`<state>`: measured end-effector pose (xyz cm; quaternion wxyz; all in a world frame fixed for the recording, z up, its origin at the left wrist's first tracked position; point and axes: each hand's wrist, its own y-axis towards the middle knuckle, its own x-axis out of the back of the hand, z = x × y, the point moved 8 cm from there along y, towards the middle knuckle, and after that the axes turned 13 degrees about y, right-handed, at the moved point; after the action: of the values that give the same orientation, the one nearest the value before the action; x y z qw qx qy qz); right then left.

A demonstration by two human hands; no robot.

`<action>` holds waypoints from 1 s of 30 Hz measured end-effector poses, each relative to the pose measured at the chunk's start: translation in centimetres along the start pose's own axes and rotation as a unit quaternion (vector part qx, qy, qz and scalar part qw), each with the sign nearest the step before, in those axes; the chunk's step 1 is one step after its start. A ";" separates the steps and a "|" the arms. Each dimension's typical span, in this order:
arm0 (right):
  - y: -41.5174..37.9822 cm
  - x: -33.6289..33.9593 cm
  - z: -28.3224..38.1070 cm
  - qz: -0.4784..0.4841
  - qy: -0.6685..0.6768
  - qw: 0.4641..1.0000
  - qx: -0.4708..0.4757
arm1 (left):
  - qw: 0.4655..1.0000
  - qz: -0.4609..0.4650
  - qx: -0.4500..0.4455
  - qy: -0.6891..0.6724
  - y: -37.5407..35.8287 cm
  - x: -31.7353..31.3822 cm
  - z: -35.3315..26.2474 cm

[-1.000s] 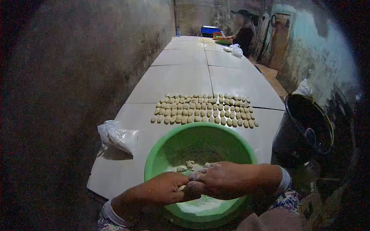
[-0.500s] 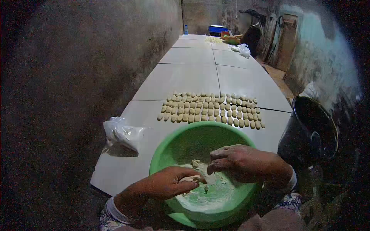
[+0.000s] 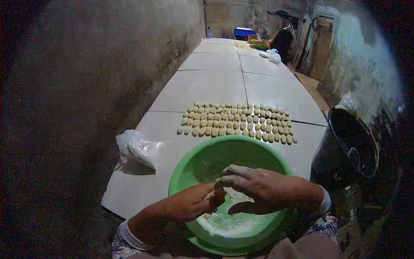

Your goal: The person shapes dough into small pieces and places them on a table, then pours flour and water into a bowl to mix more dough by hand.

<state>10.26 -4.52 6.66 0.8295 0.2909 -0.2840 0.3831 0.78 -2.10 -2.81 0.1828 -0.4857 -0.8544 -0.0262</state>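
Over the green basin [image 3: 183, 172], my left hand [image 3: 194, 203] is closed around a lump of pale dough, mostly hidden by its fingers. My right hand [image 3: 265, 187] reaches in from the other side, floury fingers stretched out over the left fingertips and its thumb held apart below. White flour [image 3: 230, 224] coats the bottom of the basin. A small bit of dough [image 3: 207, 216] shows just under my left hand. Beyond the basin, several rows of small oval dough pieces [image 3: 233, 118] lie on the white table [image 3: 207, 88].
A clear plastic bag with white contents [image 3: 138, 149] sits left of the basin. On the right stands a large black bucket [image 3: 330, 157]. At the far end are a person [image 3: 282, 41], a white plastic bag [image 3: 272, 56], a blue crate [image 3: 244, 33] and more pale pieces [image 3: 239, 44].
My right hand has moved left until its fingers meet my left fingertips. My left hand has closed and turned slightly, covering more of the dough.
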 end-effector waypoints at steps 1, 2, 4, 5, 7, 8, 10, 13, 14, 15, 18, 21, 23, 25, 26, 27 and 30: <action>0.1 -0.8 0.0 0.024 0.005 1.000 0.004 | 0.999 0.041 -0.031 -0.001 -0.2 -0.6 -0.2; -0.1 -1.1 -0.5 0.019 -0.015 1.000 0.013 | 0.995 0.082 -0.062 -0.003 -0.4 -1.3 -0.6; -0.5 -2.1 -1.1 0.048 -0.036 0.998 0.005 | 0.993 0.071 -0.087 0.031 -0.3 -1.6 -1.7; -0.7 -2.6 -1.3 0.078 -0.059 0.995 -0.002 | 0.990 0.059 -0.113 0.066 -0.5 -1.7 -2.8; -0.7 -2.5 -1.0 0.082 -0.055 0.995 -0.011 | 0.991 0.108 -0.061 0.041 -1.1 -1.7 -3.3; -0.8 -3.0 -1.1 0.107 -0.061 0.992 -0.026 | 0.990 0.130 -0.035 0.039 -1.2 -1.9 -3.1; -1.1 -3.3 -1.6 0.116 -0.049 0.992 -0.026 | 0.987 0.157 -0.001 0.028 -1.1 -2.4 -2.0; -1.1 -2.7 -0.3 0.060 -0.066 0.994 0.055 | 0.989 0.081 -0.110 0.048 -0.6 -2.0 -3.7; -1.0 -3.0 -0.4 0.119 -0.053 0.991 -0.007 | 0.990 0.118 -0.035 -0.075 -1.1 -2.3 -2.7; -0.9 -3.0 -0.4 0.119 -0.053 0.991 -0.007 | 0.990 0.118 -0.036 -0.074 -0.9 -2.1 -2.6; -1.1 -3.7 0.1 0.132 -0.089 0.986 0.040 | 0.983 0.171 -0.052 0.047 -0.8 -2.7 -2.5; -1.0 -3.7 1.7 0.109 -0.102 0.979 0.137 | 0.983 0.155 -0.022 0.100 -0.9 -2.7 -2.7; -1.1 -3.5 1.0 0.104 -0.089 0.984 0.110 | 0.978 0.168 -0.028 0.121 -0.9 -2.7 -2.7; -1.0 -3.1 0.0 0.096 -0.060 0.992 0.057 | 0.984 0.155 -0.026 0.086 -1.0 -2.6 -2.3; -0.9 -2.6 -0.1 0.088 -0.021 0.995 0.047 | 0.988 0.133 -0.023 0.075 -1.3 -2.2 -3.5; -0.9 -1.9 0.2 0.089 -0.021 0.995 0.048 | 0.988 0.132 -0.023 0.075 -1.2 -1.9 -3.4; -1.7 1.9 0.8 0.037 -0.059 0.997 -0.033 | 0.951 0.125 -0.060 0.276 -1.1 -2.0 -2.6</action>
<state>12.43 -5.14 8.07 0.8059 0.2748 -0.3551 0.3859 1.51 -4.91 -0.91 0.3838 -0.5727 -0.6996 -0.1879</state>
